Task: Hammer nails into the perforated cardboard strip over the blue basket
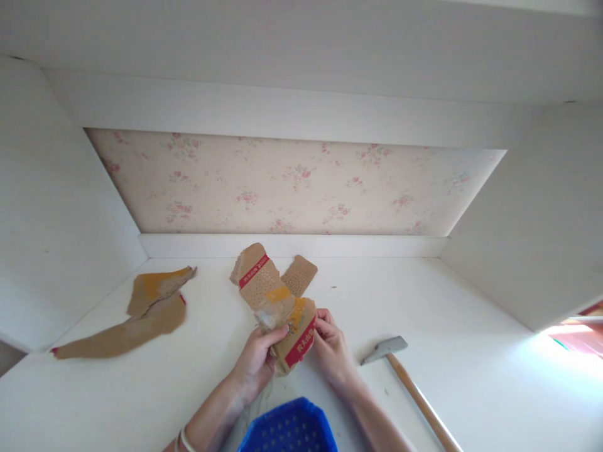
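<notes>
A torn piece of brown cardboard, dotted with small holes and marked with red printed bands and yellow patches, is held above the white surface. My left hand grips its lower left side, thumb on top and fingers underneath. At the right edge, by the red band, my right hand pinches the cardboard with curled fingers. Behind it lies a smaller perforated cardboard piece. Just below my hands is a blue plastic basket with holes in its bottom, cut off by the frame's lower edge.
Torn cardboard scraps lie at the left. A hammer with a wooden handle rests at the right, its grey head pointing away. White panels enclose the surface at both sides and above, with floral wallpaper at the back.
</notes>
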`<state>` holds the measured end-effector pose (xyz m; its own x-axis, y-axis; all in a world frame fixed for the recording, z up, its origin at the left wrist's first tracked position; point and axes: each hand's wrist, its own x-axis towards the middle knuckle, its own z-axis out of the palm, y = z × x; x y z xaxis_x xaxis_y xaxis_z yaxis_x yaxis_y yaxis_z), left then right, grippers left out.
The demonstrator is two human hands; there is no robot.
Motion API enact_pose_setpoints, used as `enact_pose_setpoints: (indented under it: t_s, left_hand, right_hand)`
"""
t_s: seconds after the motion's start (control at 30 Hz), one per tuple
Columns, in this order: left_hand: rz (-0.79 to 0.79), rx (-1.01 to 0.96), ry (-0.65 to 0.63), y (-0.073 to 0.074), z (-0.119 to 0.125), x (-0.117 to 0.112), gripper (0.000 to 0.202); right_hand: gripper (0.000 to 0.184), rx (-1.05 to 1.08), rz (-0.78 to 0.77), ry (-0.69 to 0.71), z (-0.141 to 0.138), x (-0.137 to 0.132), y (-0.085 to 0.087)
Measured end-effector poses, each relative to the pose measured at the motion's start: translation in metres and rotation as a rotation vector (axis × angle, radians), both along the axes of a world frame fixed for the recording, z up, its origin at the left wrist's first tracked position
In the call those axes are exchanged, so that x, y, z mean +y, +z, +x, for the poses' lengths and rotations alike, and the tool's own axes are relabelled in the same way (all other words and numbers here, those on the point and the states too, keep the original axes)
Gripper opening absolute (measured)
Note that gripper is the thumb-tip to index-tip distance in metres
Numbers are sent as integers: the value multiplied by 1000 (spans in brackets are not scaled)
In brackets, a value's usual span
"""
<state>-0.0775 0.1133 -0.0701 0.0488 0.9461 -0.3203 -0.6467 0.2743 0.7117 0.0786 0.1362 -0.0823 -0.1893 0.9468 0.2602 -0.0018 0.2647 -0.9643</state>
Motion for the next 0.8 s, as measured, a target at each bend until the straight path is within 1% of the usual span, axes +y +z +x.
enact_pose_setpoints:
  t_s: [0.1, 0.17, 0.2, 0.3, 0.37, 0.4, 0.47, 0.53, 0.6, 0.7, 0.8]
  left_hand:
    - [11, 2, -10, -1, 0, -1, 33]
    - [32, -9, -13, 0, 2, -1, 34]
    - [46, -25, -2, 0, 2, -1, 36]
    - [113, -86, 106, 1, 4, 1, 41]
    - [161, -48, 205, 1, 4, 1, 43]
    - [181, 24, 236, 1, 4, 1, 43]
    - [206, 265, 256, 0, 4, -1, 40]
    - [237, 528, 217, -2, 4, -4, 36]
    - [290, 704, 149, -5, 5, -7, 35]
    - [373, 822, 83, -11, 8, -10, 32]
    - [422, 883, 81, -15, 11, -9, 30]
  right_hand:
    - [29, 11, -6, -12, -1, 1, 0]
    - [27, 27, -11, -76, -2, 2, -3]
    - [26, 39, -16, -135, -2, 3, -5]
    - [27, 69, -28, -339, 0, 3, -13]
    - [23, 62, -13, -403, 0, 0, -15]
    - [21, 48, 1, -399, 0, -3, -15]
    - [20, 6, 32, -346, -2, -8, -13]
    - [21, -41, 60, -276, -5, -12, -10]
    - [23, -80, 81, -228, -8, -14, -7]
    - [21, -133, 94, -206, -11, -14, -8]
    - [18, -185, 104, -223, -12, -12, -12]
